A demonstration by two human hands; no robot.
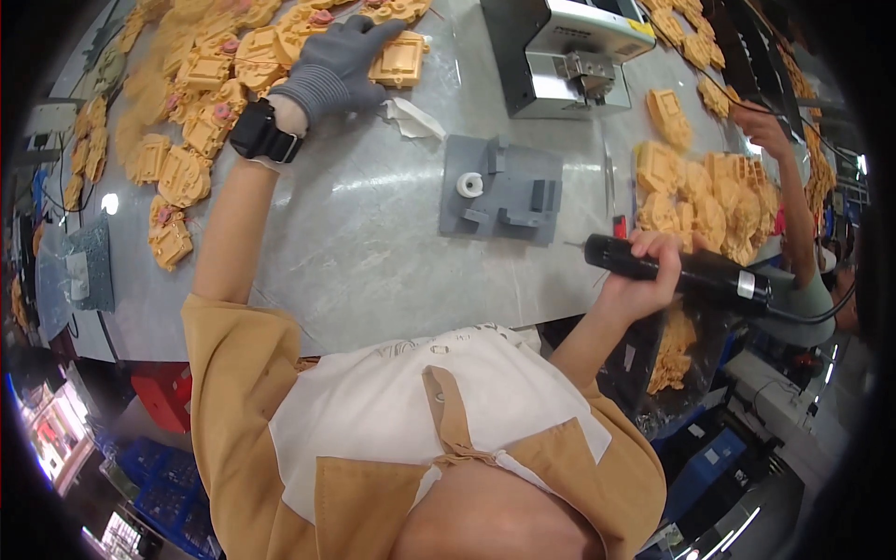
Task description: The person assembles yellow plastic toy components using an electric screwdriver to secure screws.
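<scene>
My left hand, in a grey knit glove, reaches to the far side of the table. Its fingers are spread beside a yellow plastic housing, with the index finger near the far edge and the thumb near the close edge. My bare right hand is wrapped round a black electric screwdriver, whose thin bit points left. Between my hands lies a grey fixture with raised blocks and a white ring-shaped piece on it.
Many yellow housings cover the far left, some with pinkish parts. More yellow parts are heaped at right. A screw feeder stands behind the fixture, and a torn white scrap lies nearby. Another person's hand is at far right.
</scene>
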